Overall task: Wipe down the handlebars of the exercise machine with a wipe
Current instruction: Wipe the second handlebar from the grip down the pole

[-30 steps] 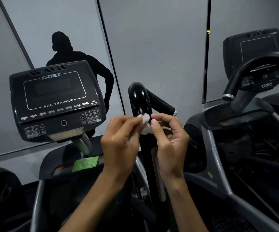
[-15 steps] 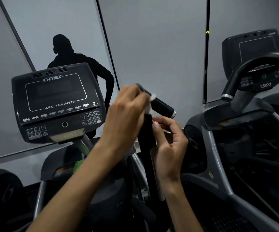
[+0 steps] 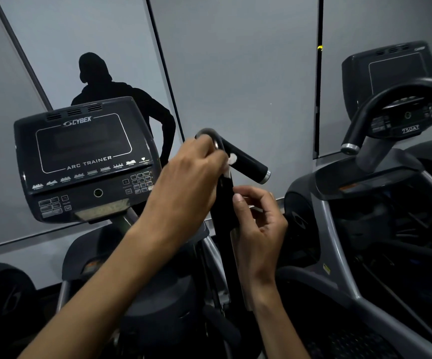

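The left hand [image 3: 183,182] reaches up and forward, its fingers curled over the bend of the glossy black tubular handlebar [image 3: 246,161], pressing a small crumpled white wipe [image 3: 231,160] against it; only a scrap of the wipe shows past the knuckles. Just below that bend, the right hand [image 3: 258,226] is raised beside the handlebar's upright black post, fingers loosely curled and holding nothing, its thumb tip touching the post. The handlebar's short grip juts right of the bend and ends in a silver metal cap. Left of the handlebar sits a matte dark plastic console [image 3: 82,159] lettered CYBEX ARC TRAINER, with small keypads. Well right of the handlebar stands a second grey machine [image 3: 380,182] with a curved black bar.
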`<state>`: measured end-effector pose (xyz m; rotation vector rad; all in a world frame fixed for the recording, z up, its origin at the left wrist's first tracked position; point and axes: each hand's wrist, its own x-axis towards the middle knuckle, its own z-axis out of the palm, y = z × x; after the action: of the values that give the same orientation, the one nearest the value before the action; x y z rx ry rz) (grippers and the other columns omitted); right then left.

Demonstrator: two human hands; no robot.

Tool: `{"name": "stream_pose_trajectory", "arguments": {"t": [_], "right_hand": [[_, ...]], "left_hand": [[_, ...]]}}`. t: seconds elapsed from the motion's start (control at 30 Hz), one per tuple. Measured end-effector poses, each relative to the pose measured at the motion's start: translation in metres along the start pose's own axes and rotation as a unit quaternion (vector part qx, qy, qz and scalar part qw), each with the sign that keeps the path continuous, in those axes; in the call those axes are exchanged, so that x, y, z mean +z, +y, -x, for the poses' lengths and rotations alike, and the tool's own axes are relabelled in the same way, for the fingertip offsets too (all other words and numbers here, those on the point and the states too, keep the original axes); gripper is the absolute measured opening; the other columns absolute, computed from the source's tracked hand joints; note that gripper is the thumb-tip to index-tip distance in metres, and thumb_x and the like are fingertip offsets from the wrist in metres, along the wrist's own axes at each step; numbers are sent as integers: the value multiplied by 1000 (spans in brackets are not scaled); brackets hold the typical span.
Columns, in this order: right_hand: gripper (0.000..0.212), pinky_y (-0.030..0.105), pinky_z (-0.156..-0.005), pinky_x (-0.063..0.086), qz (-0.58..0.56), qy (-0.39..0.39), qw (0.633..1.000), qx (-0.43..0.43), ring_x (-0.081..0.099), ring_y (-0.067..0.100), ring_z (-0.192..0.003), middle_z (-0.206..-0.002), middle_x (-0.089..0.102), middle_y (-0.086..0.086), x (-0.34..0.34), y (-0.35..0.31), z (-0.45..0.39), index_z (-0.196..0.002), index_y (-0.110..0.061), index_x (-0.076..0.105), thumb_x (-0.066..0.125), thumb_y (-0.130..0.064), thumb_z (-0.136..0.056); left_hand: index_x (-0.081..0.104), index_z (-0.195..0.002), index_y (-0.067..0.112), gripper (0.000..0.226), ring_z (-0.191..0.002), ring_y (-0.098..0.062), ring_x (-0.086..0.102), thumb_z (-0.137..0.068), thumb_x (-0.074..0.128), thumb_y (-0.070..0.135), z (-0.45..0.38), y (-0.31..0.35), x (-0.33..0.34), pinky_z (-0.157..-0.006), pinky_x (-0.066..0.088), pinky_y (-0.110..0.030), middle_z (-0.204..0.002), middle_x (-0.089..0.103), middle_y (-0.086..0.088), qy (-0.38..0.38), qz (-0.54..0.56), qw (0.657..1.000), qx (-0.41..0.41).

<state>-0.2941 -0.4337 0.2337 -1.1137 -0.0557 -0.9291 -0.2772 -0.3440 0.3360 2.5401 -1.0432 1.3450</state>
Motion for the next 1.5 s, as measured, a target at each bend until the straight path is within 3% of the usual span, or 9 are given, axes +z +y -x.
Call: {"name": "stream_pose_trajectory", "arguments": {"t": [0.13, 0.37, 0.5, 0.63, 0.83, 1.0, 1.13, 1.37, 1.5], "right_hand": [[9, 33, -81, 52, 3, 2, 1000, 2, 65, 22, -95, -97, 68, -2, 4, -1, 3, -91, -25, 73, 65, -21, -90], [11, 35, -81, 53, 10, 10, 1000, 1, 66, 20, -90, -95, 69, 0, 3, -2, 6, -91, -25, 73, 64, -19, -89], [11, 38, -81, 54, -5, 10, 1000, 8, 68, 21, -90, -97, 71, 4, 0, 0, 5, -92, -24, 74, 64, -18, -90], [14, 47, -83, 56, -9, 9, 1000, 8, 69, 27, -92, -96, 73, 5, 1, 3, 6, -90, -27, 73, 64, -17, -92], [16, 32, -79, 51, -28, 18, 999, 27, 67, 21, -88, -95, 72, 4, 1, 1, 7, -91, -26, 74, 65, -12, -93], [19, 36, -78, 55, -41, 12, 998, 46, 68, 27, -89, -93, 74, 2, -3, 1, 7, -92, -22, 74, 62, -9, -98], [23, 23, -74, 53, -62, 6, 996, 59, 69, 13, -85, -90, 74, -2, -6, 0, 6, -92, -15, 73, 58, 1, -98], [22, 26, -76, 53, -49, 13, 998, 44, 67, 20, -93, -96, 72, 2, -1, 7, 9, -94, -24, 74, 67, -3, -94], [27, 43, -90, 56, 6, -13, 1000, 16, 68, 22, -105, -107, 71, 1, -5, 9, 11, -104, -27, 73, 76, -7, -87]], "left_hand": [[70, -87, 4, 20, -82, -22, 51, -98, 62, 18, -11, -9, -1, -62, 48, -37, -88, 54, -8, 8, -16, 1000, 22], [68, -97, -1, 25, -93, -31, 55, -104, 51, 17, -54, -16, 14, -74, 50, -44, -98, 56, -14, 4, -21, 995, -96], [69, -97, 6, 6, -85, -25, 55, -94, 64, 7, 0, 4, 16, -69, 44, -32, -94, 57, -9, 89, 40, 990, -100], [72, -97, 6, 9, -80, -19, 58, -89, 72, 2, 64, 27, 35, -67, 50, -31, -93, 58, -5, 121, 120, 975, -141], [72, -89, 5, 4, -69, 1, 47, -88, 74, 8, 30, 4, 39, -65, 37, -6, -85, 56, 1, 204, 164, 946, -189], [71, -95, 11, 15, -70, 6, 52, -92, 72, 26, 5, -22, 40, -63, 43, -15, -86, 61, 4, 221, 223, 914, -257], [66, -88, 13, 22, -65, -4, 59, -91, 68, 35, 60, 13, 55, -59, 44, -14, -78, 65, 1, 217, 291, 883, -297], [60, -80, 16, 16, -62, -3, 53, -92, 68, 24, 61, 12, 57, -60, 42, -17, -70, 59, 7, 197, 358, 853, -325], [61, -80, 14, 16, -58, -1, 47, -94, 67, 9, 43, 5, 62, -58, 43, -18, -64, 55, 9, 224, 465, 768, -380]]}}
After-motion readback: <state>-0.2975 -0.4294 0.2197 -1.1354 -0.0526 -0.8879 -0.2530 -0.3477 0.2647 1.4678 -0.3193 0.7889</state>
